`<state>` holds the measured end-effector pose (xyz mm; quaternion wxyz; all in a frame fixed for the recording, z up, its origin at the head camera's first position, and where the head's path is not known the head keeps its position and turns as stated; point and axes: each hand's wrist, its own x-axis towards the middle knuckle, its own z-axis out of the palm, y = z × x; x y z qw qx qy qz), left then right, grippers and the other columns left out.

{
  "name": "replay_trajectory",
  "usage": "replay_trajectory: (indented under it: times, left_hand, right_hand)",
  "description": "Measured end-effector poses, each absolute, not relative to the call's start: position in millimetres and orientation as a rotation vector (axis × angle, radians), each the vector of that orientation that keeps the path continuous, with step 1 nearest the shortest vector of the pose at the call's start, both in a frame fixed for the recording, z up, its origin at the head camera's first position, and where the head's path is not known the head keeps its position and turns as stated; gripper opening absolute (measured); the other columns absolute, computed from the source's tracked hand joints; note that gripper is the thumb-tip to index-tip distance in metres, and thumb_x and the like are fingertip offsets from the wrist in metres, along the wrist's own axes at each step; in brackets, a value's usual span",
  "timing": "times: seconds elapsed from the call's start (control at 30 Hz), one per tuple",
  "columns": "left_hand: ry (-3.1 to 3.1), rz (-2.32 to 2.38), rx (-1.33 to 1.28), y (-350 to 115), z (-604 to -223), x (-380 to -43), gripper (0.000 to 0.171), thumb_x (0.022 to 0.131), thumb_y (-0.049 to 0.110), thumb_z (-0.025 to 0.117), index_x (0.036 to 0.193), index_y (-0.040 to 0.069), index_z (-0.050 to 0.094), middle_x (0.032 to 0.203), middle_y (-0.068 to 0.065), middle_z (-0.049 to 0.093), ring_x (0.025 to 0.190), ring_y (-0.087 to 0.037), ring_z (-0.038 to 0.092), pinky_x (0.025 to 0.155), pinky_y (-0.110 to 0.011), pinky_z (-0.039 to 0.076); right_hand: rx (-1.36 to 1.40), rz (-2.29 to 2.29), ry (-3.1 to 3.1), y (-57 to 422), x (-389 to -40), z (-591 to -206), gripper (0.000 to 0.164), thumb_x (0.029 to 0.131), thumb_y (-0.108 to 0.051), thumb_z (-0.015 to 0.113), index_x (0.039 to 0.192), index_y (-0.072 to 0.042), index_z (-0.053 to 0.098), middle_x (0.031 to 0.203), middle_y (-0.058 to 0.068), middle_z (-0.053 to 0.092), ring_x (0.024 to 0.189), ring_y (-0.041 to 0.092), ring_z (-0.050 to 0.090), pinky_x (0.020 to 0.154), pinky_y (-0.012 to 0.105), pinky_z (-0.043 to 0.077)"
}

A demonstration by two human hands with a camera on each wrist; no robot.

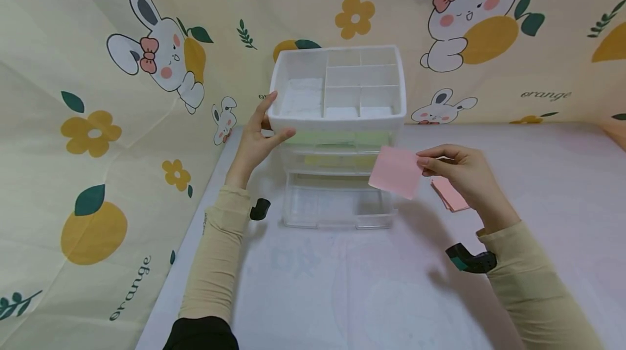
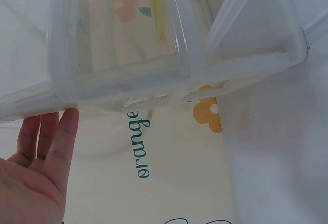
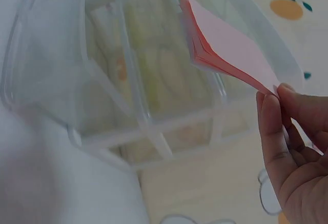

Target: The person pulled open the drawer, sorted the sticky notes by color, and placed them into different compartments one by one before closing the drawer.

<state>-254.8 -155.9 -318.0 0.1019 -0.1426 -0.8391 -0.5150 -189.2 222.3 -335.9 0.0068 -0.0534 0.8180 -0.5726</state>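
A white desktop drawer organizer (image 1: pixel 337 122) with a divided top tray and clear drawers stands toward the back of the table. My left hand (image 1: pixel 256 135) rests at its upper left corner, thumb at the front below the tray and fingers along the side. In the left wrist view those fingers (image 2: pixel 66 147) are straight, tips against the clear plastic. My right hand (image 1: pixel 462 173) pinches one edge of a pad of pink sticky notes (image 1: pixel 396 170) between thumb and fingers. The right wrist view shows the pad's (image 3: pixel 230 44) several layered sheets. It overlaps the drawers' right side in the head view.
More pink sticky notes (image 1: pixel 450 194) lie on the table behind the right hand. Green paper (image 1: pixel 337 138) shows in the upper drawer and yellow (image 1: pixel 337 161) in the one below. The lowest drawer (image 1: pixel 337 208) juts forward. A printed rabbit-and-orange cloth (image 1: pixel 313 7) hangs close behind.
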Motion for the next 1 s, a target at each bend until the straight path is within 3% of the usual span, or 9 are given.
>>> replay_trajectory:
  times: [0.07,0.1,0.3,0.33,0.53,0.6,0.8,1.0]
  left_hand:
    - [-2.473,-1.521,-0.424,-156,-318,-255,0.079,0.080,0.019,0.073,0.145,0.032,0.029,0.087,-0.008,0.051,0.083,-0.015,0.049,0.070,-0.020,0.046]
    - [-2.472,-1.522,-0.426,-156,-318,-255,0.079,0.080,0.019,0.073,0.145,0.032,0.029,0.087,-0.008,0.051,0.083,-0.015,0.049,0.070,-0.020,0.046]
    - [-2.472,-1.524,-0.420,-155,-318,-256,0.079,0.080,0.020,0.073,0.145,0.032,0.029,0.088,-0.008,0.051,0.084,-0.015,0.049,0.071,-0.020,0.046]
    - [-2.472,-1.528,-0.418,-155,-318,-256,0.079,0.080,0.020,0.073,0.145,0.032,0.029,0.088,-0.008,0.051,0.084,-0.015,0.049,0.071,-0.020,0.046]
    - [-2.468,-1.542,-0.417,-156,-318,-256,0.079,0.081,0.019,0.072,0.145,0.032,0.029,0.090,-0.009,0.051,0.085,-0.015,0.049,0.071,-0.020,0.047]
    - [-2.472,-1.539,-0.414,-156,-318,-256,0.079,0.081,0.019,0.072,0.145,0.032,0.028,0.091,-0.010,0.051,0.085,-0.016,0.049,0.071,-0.020,0.047]
    - [-2.485,-1.542,-0.404,-158,-324,-260,0.079,0.081,0.023,0.072,0.145,0.034,0.028,0.098,-0.015,0.053,0.090,-0.019,0.050,0.074,-0.025,0.048]
    - [-2.481,-1.552,-0.405,-155,-320,-256,0.078,0.081,0.019,0.072,0.145,0.033,0.028,0.100,-0.016,0.052,0.090,-0.019,0.050,0.074,-0.024,0.048]
  right_hand:
    - [-0.191,-1.775,2.549,215,-191,-336,0.031,0.086,-0.029,0.066,0.108,-0.007,0.068,0.084,-0.019,0.069,0.077,0.002,0.067,0.075,0.014,0.050]
    - [-0.195,-1.767,2.546,211,-192,-337,0.031,0.086,-0.030,0.066,0.108,-0.008,0.068,0.084,-0.020,0.069,0.077,0.002,0.067,0.068,0.013,0.049]
    - [-0.281,-1.727,2.546,189,-197,-343,0.032,0.088,-0.026,0.064,0.112,-0.005,0.066,0.091,-0.018,0.068,0.079,0.003,0.068,0.071,0.014,0.049]
    - [-0.309,-1.716,2.550,184,-198,-344,0.031,0.089,-0.024,0.063,0.113,-0.004,0.065,0.094,-0.015,0.068,0.079,0.003,0.068,0.078,0.015,0.049]
    - [-0.409,-1.630,2.585,157,-206,-354,0.023,0.091,-0.010,0.059,0.110,0.000,0.066,0.108,0.018,0.066,0.077,0.005,0.068,0.073,0.020,0.053]
    - [-0.443,-1.615,2.576,148,-209,-359,0.021,0.091,-0.007,0.059,0.108,0.002,0.066,0.107,0.022,0.065,0.077,0.007,0.067,0.071,0.020,0.053]
    - [-0.524,-1.569,2.540,125,-217,-376,0.019,0.090,-0.004,0.058,0.105,0.003,0.067,0.102,0.021,0.066,0.079,0.017,0.067,0.070,0.025,0.055]
    - [-0.544,-1.542,2.510,105,-222,-388,0.018,0.090,-0.003,0.058,0.103,0.004,0.068,0.098,0.021,0.066,0.077,0.024,0.067,0.075,0.042,0.055]
